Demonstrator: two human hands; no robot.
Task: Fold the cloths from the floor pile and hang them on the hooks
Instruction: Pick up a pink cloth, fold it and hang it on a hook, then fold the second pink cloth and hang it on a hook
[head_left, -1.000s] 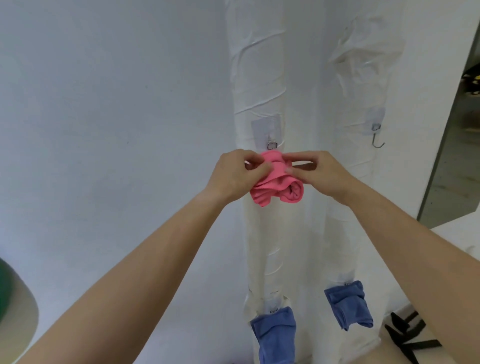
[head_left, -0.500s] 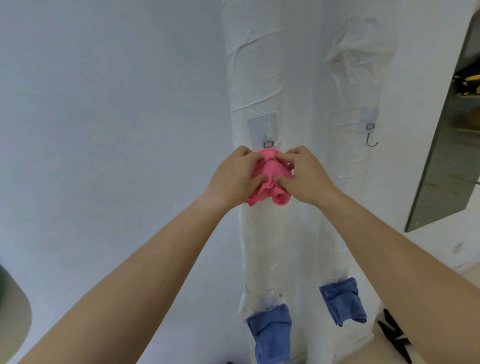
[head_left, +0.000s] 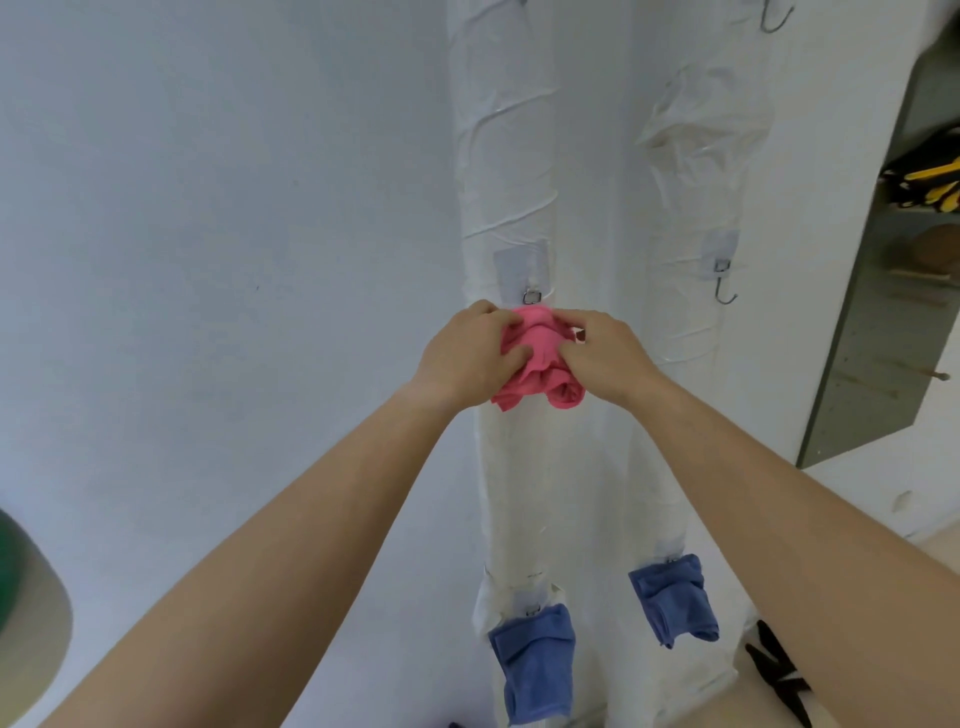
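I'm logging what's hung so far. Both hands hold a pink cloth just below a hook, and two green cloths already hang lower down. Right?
Not quite: the head view shows the two lower cloths are blue, not green: the left blue cloth and the right blue cloth. The rest stands: the left hand and right hand grip the pink cloth just below the hook.
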